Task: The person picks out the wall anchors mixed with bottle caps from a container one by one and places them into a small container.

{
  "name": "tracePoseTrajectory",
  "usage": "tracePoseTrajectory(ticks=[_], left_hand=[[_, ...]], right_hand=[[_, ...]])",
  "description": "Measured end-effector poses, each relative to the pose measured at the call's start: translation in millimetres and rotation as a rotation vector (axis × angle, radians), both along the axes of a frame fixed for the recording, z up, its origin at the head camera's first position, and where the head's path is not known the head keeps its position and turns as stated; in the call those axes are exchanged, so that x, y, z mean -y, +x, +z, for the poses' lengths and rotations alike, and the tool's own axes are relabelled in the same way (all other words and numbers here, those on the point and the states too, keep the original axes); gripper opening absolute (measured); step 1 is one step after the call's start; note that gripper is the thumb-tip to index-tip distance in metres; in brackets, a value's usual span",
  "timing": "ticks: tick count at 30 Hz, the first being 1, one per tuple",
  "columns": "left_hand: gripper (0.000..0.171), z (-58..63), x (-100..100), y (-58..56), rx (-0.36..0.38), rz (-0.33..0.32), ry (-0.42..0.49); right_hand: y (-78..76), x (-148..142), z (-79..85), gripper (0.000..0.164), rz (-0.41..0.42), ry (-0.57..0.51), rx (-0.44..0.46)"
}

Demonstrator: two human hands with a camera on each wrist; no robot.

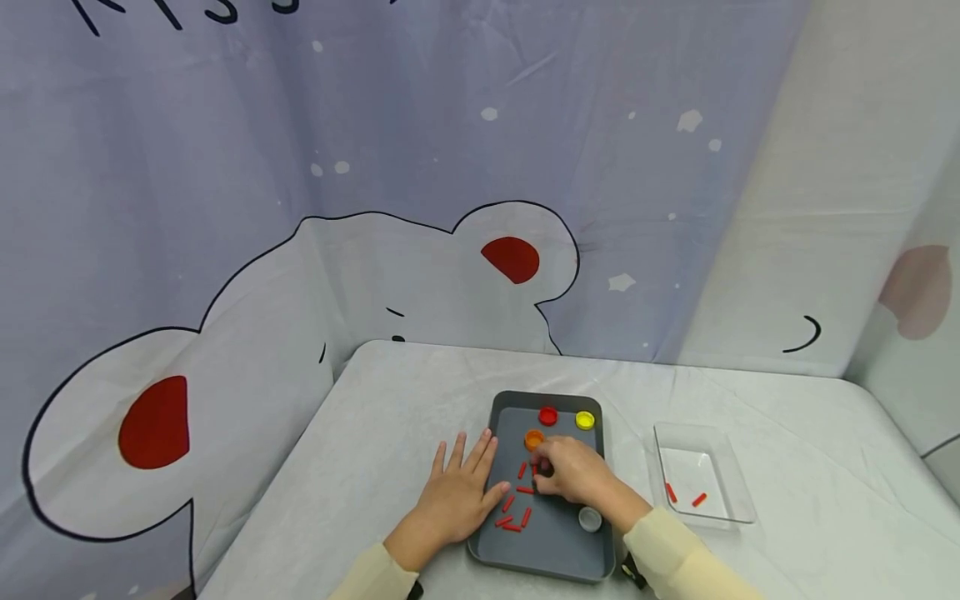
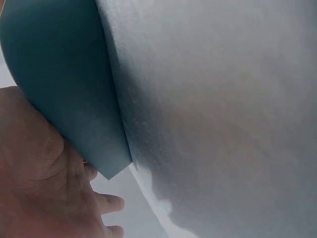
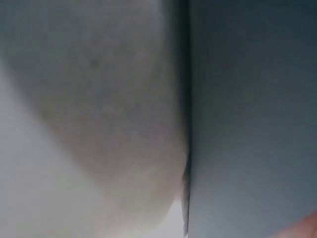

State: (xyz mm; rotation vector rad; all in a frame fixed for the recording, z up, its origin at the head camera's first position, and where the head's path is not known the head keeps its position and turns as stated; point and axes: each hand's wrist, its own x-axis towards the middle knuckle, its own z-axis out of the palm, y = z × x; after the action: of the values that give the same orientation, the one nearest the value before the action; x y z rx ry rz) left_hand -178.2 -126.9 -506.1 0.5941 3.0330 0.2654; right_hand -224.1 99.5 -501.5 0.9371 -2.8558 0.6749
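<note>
My left hand (image 1: pixel 452 498) lies with spread, straight fingers across the left rim of a dark grey tray (image 1: pixel 547 554); the left wrist view shows its palm against the tray's side (image 2: pixel 64 74). Over the middle of the tray, my right hand (image 1: pixel 573 468) pinches a small red stick (image 1: pixel 535 470) between thumb and fingers, just below an orange cap (image 1: pixel 534 439). Several more red sticks (image 1: pixel 525 490) lie scattered on the tray between the hands. A red cap (image 1: pixel 548 415) and a yellow cap (image 1: pixel 585 420) sit at the tray's far end. Only the right hand's edge (image 3: pixel 302 229) shows in the right wrist view.
A white cap (image 1: pixel 589 520) sits on the tray near my right wrist. Right of the tray stands a clear plastic box (image 1: pixel 738 492) holding two red sticks (image 1: pixel 699 500). White cloth covers the table (image 1: pixel 420 392), and a printed curtain (image 1: pixel 420 125) hangs behind it.
</note>
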Motion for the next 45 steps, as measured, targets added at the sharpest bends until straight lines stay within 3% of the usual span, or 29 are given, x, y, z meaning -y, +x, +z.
tracePoseTrajectory(ticks=[9, 15, 20, 29, 39, 45], left_hand=[[0.072, 0.8, -1.4, 2.4, 0.01, 0.006, 0.003], [0.072, 1.4, -0.8, 2.6, -0.01, -0.005, 0.014], [0.072, -1.6, -0.4, 1.4, -0.015, 0.0, -0.008], [0.073, -2.8, -0.3, 1.1, -0.022, 0.004, -0.016], [0.073, -2.7, -0.5, 0.1, -0.016, 0.009, -0.019], [0.073, -0.5, -0.9, 1.4, -0.001, 0.012, -0.015]], right_hand=[[19.4, -33.8, 20.5, 0.014, -0.013, -0.292, 0.048], [34.6, -81.1, 37.8, 0.019, -0.088, -0.42, -0.036], [44.4, -126.2, 45.8, 0.024, -0.173, -0.425, -0.15], [60.3, -190.7, 47.6, 0.022, -0.315, -0.364, -0.088], [59.7, -218.0, 34.4, 0.022, -0.344, -0.363, -0.15], [57.7, -223.7, 29.6, 0.02, -0.359, -0.363, -0.141]])
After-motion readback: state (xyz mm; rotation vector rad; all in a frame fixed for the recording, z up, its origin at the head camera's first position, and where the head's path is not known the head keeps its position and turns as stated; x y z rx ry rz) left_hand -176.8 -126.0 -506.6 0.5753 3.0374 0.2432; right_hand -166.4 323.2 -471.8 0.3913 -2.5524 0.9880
